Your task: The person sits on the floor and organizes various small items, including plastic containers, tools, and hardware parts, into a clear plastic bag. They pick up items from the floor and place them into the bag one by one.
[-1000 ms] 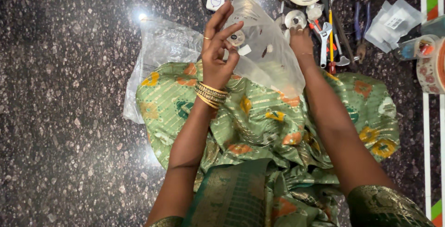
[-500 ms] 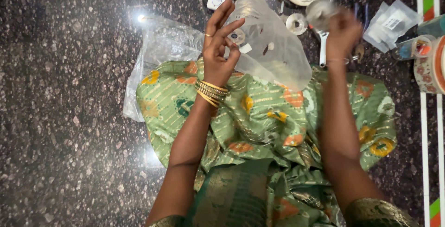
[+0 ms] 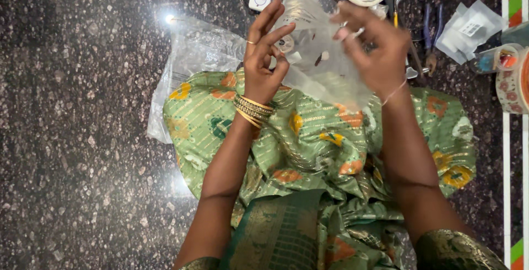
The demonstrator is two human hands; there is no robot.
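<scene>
pliers (image 3: 428,33); tape rolls (image 3: 509,77); speckled floor (image 3: 77,138)

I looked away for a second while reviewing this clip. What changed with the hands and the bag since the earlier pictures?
The right hand came back from the small parts on the floor beyond the bag, where it had reached, and now meets the top of the clear plastic bag; whether it carries anything is unclear. The left hand stayed raised, pinching the bag's edge. The green patterned cloth and the second bag lie as before.

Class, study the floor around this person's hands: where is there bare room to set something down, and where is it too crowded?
Bare speckled stone floor lies open left of the green patterned cloth and the flat clear bag. Crowded: the top right, beyond the clear bag that the left hand and right hand hold, with pliers, small packets and tape rolls.
</scene>
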